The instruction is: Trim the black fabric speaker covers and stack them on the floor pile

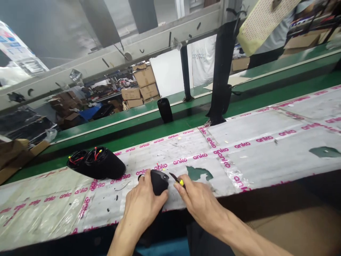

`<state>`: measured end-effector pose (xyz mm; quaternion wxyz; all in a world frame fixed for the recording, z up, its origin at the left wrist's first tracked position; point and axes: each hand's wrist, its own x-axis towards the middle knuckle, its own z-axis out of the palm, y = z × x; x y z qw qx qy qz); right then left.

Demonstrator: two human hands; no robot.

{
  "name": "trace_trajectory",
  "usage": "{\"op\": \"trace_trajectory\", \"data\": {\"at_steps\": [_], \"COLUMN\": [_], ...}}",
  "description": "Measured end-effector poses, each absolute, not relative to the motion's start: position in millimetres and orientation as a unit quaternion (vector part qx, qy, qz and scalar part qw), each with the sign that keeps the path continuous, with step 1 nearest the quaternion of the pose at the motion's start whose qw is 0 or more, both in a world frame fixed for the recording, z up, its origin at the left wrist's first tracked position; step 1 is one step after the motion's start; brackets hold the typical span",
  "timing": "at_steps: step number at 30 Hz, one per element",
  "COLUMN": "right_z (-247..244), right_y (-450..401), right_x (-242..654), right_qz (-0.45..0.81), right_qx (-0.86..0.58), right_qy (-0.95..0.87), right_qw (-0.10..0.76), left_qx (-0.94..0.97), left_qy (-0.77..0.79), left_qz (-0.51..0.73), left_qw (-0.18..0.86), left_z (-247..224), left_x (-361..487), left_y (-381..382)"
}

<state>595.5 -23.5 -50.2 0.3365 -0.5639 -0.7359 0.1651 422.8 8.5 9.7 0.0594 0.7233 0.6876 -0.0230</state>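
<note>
My left hand (pixel 144 197) is wrapped round a black rounded housing (pixel 159 183), holding it tilted near the table's front edge. Thin wires stick up at the housing's far rim. Close by on the right, my right hand (pixel 197 195) grips a small pointed tool (pixel 174 176) with a narrow dark tip and yellow on its handle. That tip is just beside the housing's upper right edge; whether they touch I cannot tell. Farther left, two more black housings, a front one (pixel 113 165) and one behind it (pixel 77 160), lie with open ends showing red wires and yellow ends.
White wrapping film with pink lettering (pixel 165 151) covers the work table, torn in places. Behind it runs a green conveyor belt (pixel 138 129) with another black housing (pixel 165 110) standing on it. A dark post (pixel 221 71) rises at the table's far edge. Cardboard boxes (pixel 145 83) are stacked beyond.
</note>
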Motion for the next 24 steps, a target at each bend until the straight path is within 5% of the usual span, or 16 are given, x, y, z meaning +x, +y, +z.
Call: {"op": "trace_trajectory", "data": {"at_steps": [12,24], "right_z": [-55.2,-75.6], "right_y": [-31.8,-28.0], "right_x": [592.6,587.1], "right_qz": [0.184,0.077], "right_qx": [-0.524,-0.543], "right_qy": [-0.794,-0.798], "right_qw": [0.246,0.251], "left_qx": [0.736,0.729], "left_qy": [0.667,0.675], "left_qz": [-0.047,-0.046], "left_qw": [0.101,0.103], "left_z": [13.1,13.9], "left_x": [418.1,419.2], "left_y": [12.3,13.9]}}
